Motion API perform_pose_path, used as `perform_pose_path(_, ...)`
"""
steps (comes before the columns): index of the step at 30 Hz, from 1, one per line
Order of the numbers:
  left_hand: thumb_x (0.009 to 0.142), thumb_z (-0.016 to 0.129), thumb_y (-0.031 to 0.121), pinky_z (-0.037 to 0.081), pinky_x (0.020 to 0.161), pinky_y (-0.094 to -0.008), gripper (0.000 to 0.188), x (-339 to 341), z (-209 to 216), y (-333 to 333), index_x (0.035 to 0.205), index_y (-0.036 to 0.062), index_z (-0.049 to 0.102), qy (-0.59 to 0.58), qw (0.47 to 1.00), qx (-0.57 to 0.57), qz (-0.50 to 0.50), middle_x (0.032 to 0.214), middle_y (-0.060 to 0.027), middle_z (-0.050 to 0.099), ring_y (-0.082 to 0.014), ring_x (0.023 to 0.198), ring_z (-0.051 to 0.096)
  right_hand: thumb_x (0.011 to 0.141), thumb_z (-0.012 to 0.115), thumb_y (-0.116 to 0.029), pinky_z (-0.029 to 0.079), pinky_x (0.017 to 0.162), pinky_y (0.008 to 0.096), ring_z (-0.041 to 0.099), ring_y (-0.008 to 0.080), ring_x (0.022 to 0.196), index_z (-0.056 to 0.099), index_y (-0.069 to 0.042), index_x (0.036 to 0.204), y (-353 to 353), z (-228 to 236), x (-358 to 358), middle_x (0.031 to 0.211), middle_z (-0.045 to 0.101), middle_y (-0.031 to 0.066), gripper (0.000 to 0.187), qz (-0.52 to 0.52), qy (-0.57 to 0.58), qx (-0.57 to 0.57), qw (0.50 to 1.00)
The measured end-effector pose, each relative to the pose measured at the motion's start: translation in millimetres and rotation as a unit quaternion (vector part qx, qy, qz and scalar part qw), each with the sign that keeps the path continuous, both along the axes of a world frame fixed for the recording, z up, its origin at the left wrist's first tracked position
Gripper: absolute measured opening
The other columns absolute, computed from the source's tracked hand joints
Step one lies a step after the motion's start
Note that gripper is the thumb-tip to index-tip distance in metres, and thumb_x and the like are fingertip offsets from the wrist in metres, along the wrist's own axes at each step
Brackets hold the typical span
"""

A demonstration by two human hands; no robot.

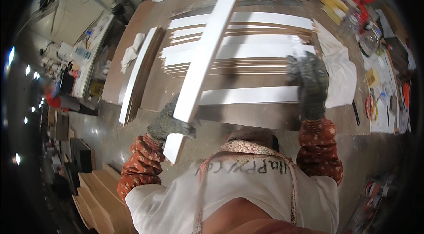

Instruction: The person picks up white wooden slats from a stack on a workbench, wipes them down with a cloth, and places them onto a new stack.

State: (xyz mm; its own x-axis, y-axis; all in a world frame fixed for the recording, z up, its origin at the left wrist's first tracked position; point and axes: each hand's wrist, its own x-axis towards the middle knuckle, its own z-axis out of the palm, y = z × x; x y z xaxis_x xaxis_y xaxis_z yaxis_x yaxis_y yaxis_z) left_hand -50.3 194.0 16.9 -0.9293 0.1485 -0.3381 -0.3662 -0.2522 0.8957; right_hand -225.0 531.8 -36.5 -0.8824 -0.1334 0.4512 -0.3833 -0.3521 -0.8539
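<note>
My left hand (165, 123), in a dark grey knit glove, is closed round the near end of a long white strip board (206, 53). The board slants up and away over the table, its far end to the right. Over the right end of a pile of white strip boards with brown edges (265, 51) is my right hand (314, 83), gloved too and blurred. Its fingers are curled at a pale, smeared thing (301, 45) whose kind I cannot make out. Nearer me, a single white strip board (251, 95) lies crosswise, partly behind the held one.
Another stack of white-faced strips (138, 77) stands at the table's left, beside a crumpled white cloth (132, 50). A white cloth (338, 68) drapes the right side. Bottles (370, 35) and small tools crowd the right bench. Flattened cardboard (104, 194) leans at lower left.
</note>
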Motion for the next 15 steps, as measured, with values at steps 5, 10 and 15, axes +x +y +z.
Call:
perform_pose_path(5, 0.057, 0.079, 0.003, 0.056, 0.056, -0.0411, 0.103, 5.5, -15.5, -7.3, 0.140, 0.0112, 0.017, -0.006, 1.000, -0.027, 0.007, 0.088, -0.0183, 0.059, -0.0284, 0.077, 0.063, 0.087, 0.050, 0.000, 0.055, 0.071, 0.0280, 0.062, 0.0192, 0.086, 0.051, 0.003, 0.109, -122.6, 8.2, 20.9, 0.096, 0.060, 0.0155, 0.023, 0.065, 0.155, 0.073, 0.983)
perform_pose_path(10, 0.059, 0.079, 0.008, 0.051, 0.076, -0.0380, 0.099, 7.4, -20.0, -26.2, 0.138, 0.0069, 0.021, -0.010, 0.965, -0.247, -0.092, 0.105, -0.0174, 0.055, -0.0253, 0.094, 0.058, 0.090, 0.050, -0.012, 0.051, 0.065, 0.0219, 0.061, 0.0128, 0.075, 0.056, 0.001, 0.098, -182.2, 36.0, 50.1, 0.080, 0.061, 0.0079, 0.017, 0.275, -0.162, -0.034, 0.947)
perform_pose_path(15, 0.062, 0.075, 0.017, 0.036, 0.096, -0.0359, 0.091, 4.8, -15.0, -26.5, 0.136, 0.0026, 0.025, 0.003, 0.870, -0.490, -0.053, 0.125, -0.0168, 0.044, -0.0252, 0.116, 0.042, 0.090, 0.050, -0.014, 0.051, 0.064, 0.0220, 0.062, 0.0125, 0.074, 0.053, 0.005, 0.099, -199.5, 35.5, 57.1, 0.081, 0.062, 0.0113, 0.022, 0.239, -0.003, 0.050, 0.970)
